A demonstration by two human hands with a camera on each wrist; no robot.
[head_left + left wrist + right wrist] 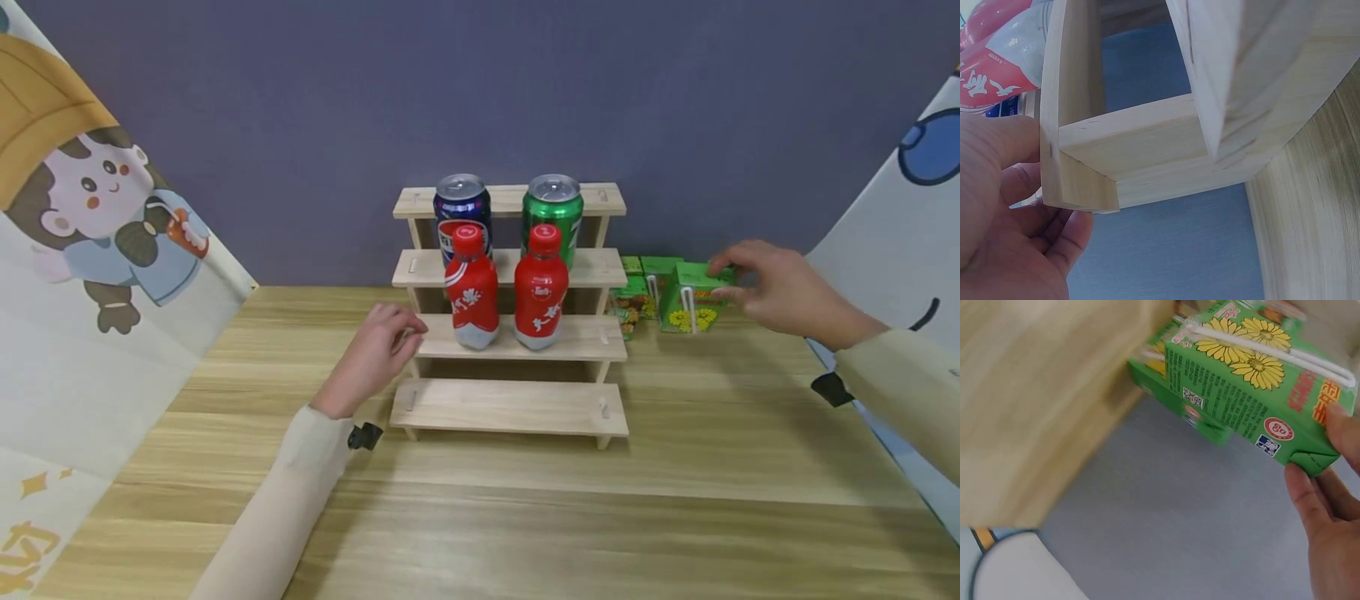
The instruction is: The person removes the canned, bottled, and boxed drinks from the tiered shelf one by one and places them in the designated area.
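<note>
blue-grey wall (510, 92) at the far side, wood-grain tabletop (525, 533) below it, printed panels (67, 375) to left and right. wooden rack (510, 407) stands mid-scene, stepped up toward the wall. right hand (787, 292), right of the rack, pinches a green carton (701, 300) between thumb and fingers at its right end; carton sits just beside other green cartons (633, 307) near the wall. cannot tell whether its base is clear of the tabletop. left hand (375, 354) touches the left end of the rack's 2nd board from the bottom, fingers bent; whether it truly grips the wood, cannot tell. risks, as judged: the carton could catch its neighbours and knock them over, they being packed so close; a pinch at only 1 end could let it swing or slip; a bump from the left hand could shake the rack and topple the red bottles (542, 292), which stand on that same board. counts: 1 rack, 4 boards; 2 red bottles; 2 cans, 1 navy (462, 208), 1 green (555, 212), behind the bottles; at least 4 cartons, held 1 included, some partly hidden.
</note>
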